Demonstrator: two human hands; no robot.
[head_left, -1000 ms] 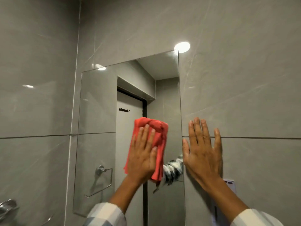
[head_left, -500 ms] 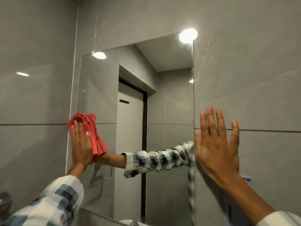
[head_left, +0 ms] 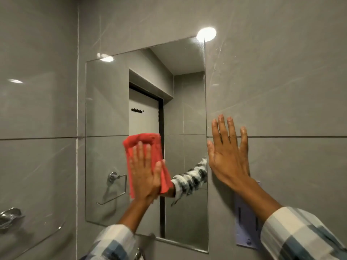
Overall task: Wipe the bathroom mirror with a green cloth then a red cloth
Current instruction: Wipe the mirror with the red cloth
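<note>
A frameless rectangular mirror [head_left: 105, 109] is fixed to the grey tiled wall. My left hand [head_left: 145, 171] presses a red cloth [head_left: 144, 141] flat against the glass, slightly below the mirror's middle. The cloth shows above and beside my fingers. My right hand [head_left: 228, 154] lies flat with fingers spread on the wall tile just right of the mirror's right edge. It holds nothing. No green cloth is in view.
A chrome fitting [head_left: 10, 216] with a glass shelf sticks out from the left wall at lower left. A pale purple holder [head_left: 246, 222] hangs on the wall under my right forearm. The mirror reflects a door, a towel ring and my checked sleeve.
My left hand slid the red cloth from the mirror's middle to its left edge, then back toward the middle. My right hand stayed flat on the wall.
</note>
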